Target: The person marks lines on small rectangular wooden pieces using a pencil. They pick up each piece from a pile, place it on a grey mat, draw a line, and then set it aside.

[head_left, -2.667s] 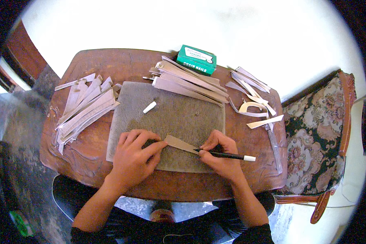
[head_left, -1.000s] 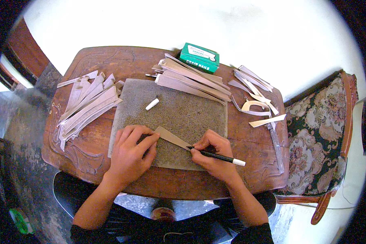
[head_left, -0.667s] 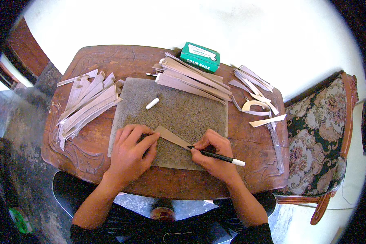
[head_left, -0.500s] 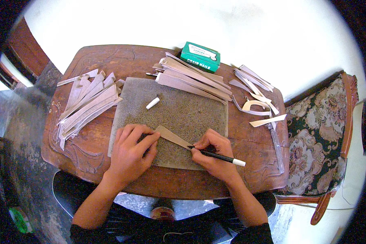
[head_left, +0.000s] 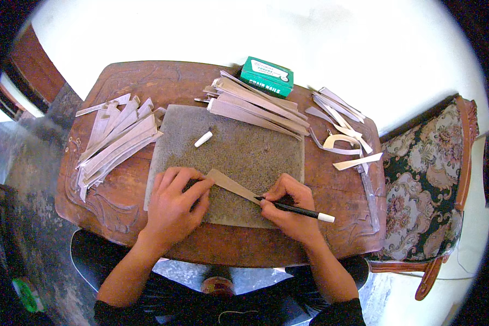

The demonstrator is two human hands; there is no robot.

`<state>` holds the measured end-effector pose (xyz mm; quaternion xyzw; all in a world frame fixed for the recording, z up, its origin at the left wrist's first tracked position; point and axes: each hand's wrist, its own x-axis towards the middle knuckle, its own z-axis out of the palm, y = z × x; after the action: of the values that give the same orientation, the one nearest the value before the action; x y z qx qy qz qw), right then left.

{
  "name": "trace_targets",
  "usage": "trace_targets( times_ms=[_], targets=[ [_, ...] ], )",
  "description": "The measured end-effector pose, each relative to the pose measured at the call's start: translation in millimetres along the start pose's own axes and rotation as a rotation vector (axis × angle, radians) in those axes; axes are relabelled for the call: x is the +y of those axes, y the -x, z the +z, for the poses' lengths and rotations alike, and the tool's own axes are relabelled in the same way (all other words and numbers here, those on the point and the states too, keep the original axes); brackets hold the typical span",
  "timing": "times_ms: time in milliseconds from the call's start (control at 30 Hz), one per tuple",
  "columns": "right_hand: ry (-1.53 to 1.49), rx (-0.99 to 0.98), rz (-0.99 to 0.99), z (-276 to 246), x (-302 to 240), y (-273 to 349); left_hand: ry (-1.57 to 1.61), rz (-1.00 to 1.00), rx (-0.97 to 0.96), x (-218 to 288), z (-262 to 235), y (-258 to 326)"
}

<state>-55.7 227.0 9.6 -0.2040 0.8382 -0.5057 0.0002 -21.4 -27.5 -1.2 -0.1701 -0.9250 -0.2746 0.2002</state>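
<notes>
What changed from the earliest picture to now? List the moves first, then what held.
The right hand with the black pen slid left along the tan strip toward the left hand. The left hand kept pressing the strip's end onto the grey mat. The chalk piece, green box and strip piles did not move.

A home corner turned into a small craft workshop — a carved wooden surface (head_left: 119, 209) carries a grey work mat (head_left: 244, 146), stacks of cut pale strips (head_left: 114, 138) and a green box (head_left: 267, 76) of small hardware, while an upholstered floral armchair (head_left: 424, 179) with a carved wooden frame stands just beside it on a pale floor
</notes>
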Motion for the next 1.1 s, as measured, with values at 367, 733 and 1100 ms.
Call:
trace_targets(
  times_ms=[367,733,1100],
  targets=[
    [-0.003,-0.008,0.006,-5.7,6.1,2.2,0.007,-0.004,0.005,1.3,0.6,0.1],
    [0.001,-0.019,0.015,-4.1,4.9,1.4,0.007,-0.009,0.005,0.8,0.0,0.3],
    [-0.013,-0.023,0.020,-3.2,7.1,2.4,0.001,-0.008,-0.006,2.8,-1.3,-1.0]
  ],
)
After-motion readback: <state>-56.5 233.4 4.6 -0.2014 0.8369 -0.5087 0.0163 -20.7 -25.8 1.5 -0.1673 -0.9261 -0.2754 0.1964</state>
